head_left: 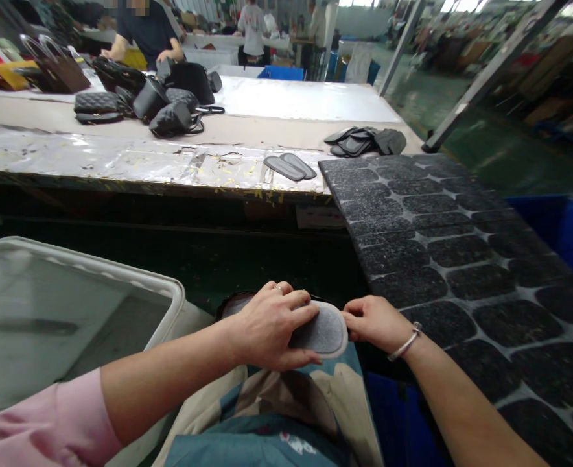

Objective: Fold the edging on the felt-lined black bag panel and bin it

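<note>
Both hands — left (271,327), right (371,322) — pinch a grey felt oval pad (323,332), its long axis lying left-right.

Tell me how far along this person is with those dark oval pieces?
Looks early, as far as I can judge. Done: two loose ovals and a small pile lie on the table. In hand: the left hand and right hand hold one grey oval pad over the lap. Left: the big black sheet alongside shows rows of ovals in place.
</note>
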A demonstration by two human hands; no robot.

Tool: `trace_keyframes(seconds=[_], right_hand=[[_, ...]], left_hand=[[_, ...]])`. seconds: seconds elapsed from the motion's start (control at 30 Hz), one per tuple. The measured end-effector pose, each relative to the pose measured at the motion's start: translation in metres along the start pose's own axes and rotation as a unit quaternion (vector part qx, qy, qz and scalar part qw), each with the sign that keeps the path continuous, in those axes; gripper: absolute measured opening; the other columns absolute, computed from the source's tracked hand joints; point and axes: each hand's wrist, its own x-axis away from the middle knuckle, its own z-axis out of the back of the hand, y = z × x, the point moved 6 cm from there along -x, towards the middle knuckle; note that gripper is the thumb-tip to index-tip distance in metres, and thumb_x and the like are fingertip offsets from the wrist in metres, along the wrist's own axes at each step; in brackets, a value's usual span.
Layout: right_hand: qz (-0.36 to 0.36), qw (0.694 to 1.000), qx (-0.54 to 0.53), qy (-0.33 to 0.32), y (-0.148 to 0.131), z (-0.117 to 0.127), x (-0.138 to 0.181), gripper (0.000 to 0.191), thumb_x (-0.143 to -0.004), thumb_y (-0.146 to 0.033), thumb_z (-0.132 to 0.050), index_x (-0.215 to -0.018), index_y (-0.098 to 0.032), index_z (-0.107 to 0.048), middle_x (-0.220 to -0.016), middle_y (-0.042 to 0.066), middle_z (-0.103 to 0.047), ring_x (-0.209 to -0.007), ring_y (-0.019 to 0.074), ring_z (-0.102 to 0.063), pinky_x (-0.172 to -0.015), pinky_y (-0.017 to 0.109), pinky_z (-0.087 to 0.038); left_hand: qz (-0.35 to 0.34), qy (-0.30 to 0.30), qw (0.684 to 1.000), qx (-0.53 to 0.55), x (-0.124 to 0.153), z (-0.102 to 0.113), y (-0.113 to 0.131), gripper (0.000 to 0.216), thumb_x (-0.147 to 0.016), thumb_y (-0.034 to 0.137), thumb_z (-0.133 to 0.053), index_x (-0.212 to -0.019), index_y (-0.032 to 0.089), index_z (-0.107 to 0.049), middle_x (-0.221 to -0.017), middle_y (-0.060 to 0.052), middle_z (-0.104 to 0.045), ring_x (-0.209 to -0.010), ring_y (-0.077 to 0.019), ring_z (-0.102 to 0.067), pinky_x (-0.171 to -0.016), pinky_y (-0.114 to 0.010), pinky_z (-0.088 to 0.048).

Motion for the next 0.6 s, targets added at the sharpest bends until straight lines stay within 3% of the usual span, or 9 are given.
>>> trace_keyframes(seconds=[0.1,0.4,0.6], right_hand=[[-0.021,1.000,0.009,-0.013,0.001,-0.004,0.010,0.034,-0.077,-0.034,-0.053,-0.046,-0.019,-0.056,-0.044,0.001,-0.058,-0.044,0.0126,-0.054,-0.042,0.022,-0.032],[-0.073,0.994,-0.071,-0.033,0.011,-0.017,0.017,0.028,-0.075,-0.033,-0.053,-0.052,-0.018,-0.054,-0.046,-0.002,-0.052,-0.044,0.0097,-0.047,-0.043,0.020,-0.030],[-0.150,0.963,-0.194,-0.109,0.021,-0.039,0.023,0.022,-0.068,-0.033,-0.054,-0.057,-0.015,-0.059,-0.046,-0.002,-0.049,-0.041,0.0084,-0.044,-0.041,0.019,-0.030]], left_hand=[[-0.003,0.004,1.000,-0.006,-0.001,0.000,-0.002,0.069,-0.077,0.072,-0.045,-0.123,0.023,-0.051,-0.118,-0.008,-0.056,-0.093,-0.0266,-0.052,-0.076,-0.041,-0.037],[-0.009,0.001,1.000,-0.030,-0.005,0.002,-0.005,0.072,-0.075,0.077,-0.042,-0.119,0.022,-0.057,-0.115,-0.009,-0.056,-0.089,-0.0263,-0.052,-0.073,-0.041,-0.036],[-0.013,-0.012,1.000,-0.011,-0.005,0.002,-0.010,0.047,-0.087,0.054,-0.046,-0.123,0.025,-0.055,-0.118,-0.008,-0.055,-0.094,-0.0247,-0.053,-0.079,-0.040,-0.039]])
